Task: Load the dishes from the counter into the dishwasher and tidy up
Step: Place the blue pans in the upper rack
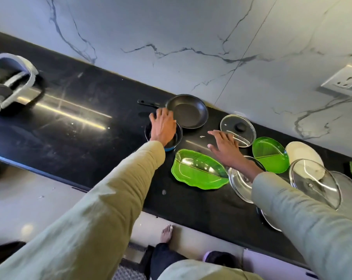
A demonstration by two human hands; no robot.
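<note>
My left hand (163,126) rests over the small blue-sided pan (172,145), fingers spread, grip unclear. Black frying pan (188,112) touches at 1 o'clock. My right hand (224,147) hovers flat, holding nothing; glass lid (237,129) at 1 o'clock, green leaf tray (197,171) at 7.

Your worktop (90,138) is glossy black with faint pale streaks, and the wall (171,37) behind it is white marble with dark grey veins. The frying pan (188,112) is black all over, and the small pot (171,147) under your left hand (163,126) is dark inside with a blue outside. You have two translucent bright green leaf-shaped plates (199,170) (271,154) with leaf-rib lines, and a cream-white plate (304,156). The lid (237,130) is clear glass with a black knob. Both your sleeves (110,199) are pale olive green. The socket (345,81) is white.
</note>
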